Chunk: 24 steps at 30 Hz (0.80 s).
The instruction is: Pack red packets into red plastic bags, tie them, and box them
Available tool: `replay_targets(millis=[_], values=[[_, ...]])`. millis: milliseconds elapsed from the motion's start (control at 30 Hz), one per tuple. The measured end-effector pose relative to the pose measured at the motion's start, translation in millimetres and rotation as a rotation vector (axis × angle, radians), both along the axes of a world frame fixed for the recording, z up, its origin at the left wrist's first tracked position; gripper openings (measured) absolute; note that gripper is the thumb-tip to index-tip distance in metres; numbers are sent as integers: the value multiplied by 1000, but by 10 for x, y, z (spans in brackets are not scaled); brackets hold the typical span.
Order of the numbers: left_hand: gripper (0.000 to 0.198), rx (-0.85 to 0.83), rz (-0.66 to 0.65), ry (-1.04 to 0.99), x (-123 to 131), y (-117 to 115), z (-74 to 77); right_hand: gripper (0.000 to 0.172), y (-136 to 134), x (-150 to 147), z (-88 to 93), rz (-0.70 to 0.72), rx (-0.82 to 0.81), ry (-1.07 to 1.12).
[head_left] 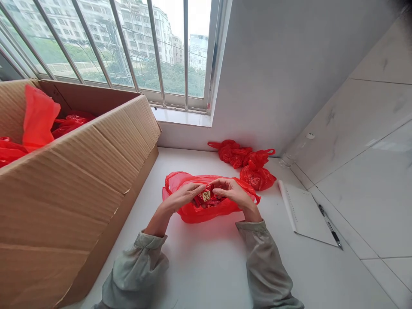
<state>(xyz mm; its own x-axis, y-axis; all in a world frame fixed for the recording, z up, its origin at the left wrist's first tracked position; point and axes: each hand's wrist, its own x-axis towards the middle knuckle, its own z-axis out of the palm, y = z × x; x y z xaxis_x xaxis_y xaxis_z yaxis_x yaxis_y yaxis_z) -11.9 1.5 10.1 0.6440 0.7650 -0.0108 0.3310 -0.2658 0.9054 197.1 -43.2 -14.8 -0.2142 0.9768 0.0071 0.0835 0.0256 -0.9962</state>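
Note:
An open red plastic bag lies on the white table, with several small red and gold packets inside it. My left hand reaches over the left part of the bag, its fingers closed together at the packets; its fingertips are partly hidden. From the right, my right hand bends over the same packets with curled fingers, gripping or touching a red packet. Which packet each hand holds is too small to tell.
A large cardboard box with red bags inside fills the left. Tied red bags lie behind the open bag, near the wall. A notebook and a pen lie at right. A barred window is behind.

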Motion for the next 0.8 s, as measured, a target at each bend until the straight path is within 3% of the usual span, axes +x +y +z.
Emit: replay_targets(millis=[133, 367, 800], values=[[42, -175, -140, -39, 19, 11, 7, 18, 1, -70, -2, -72, -78, -7], [32, 11, -74, 86, 56, 70, -85, 18, 32, -95, -48, -105, -112, 17], [27, 11, -163, 127, -17, 109, -91, 27, 30, -155, -60, -69, -72, 12]])
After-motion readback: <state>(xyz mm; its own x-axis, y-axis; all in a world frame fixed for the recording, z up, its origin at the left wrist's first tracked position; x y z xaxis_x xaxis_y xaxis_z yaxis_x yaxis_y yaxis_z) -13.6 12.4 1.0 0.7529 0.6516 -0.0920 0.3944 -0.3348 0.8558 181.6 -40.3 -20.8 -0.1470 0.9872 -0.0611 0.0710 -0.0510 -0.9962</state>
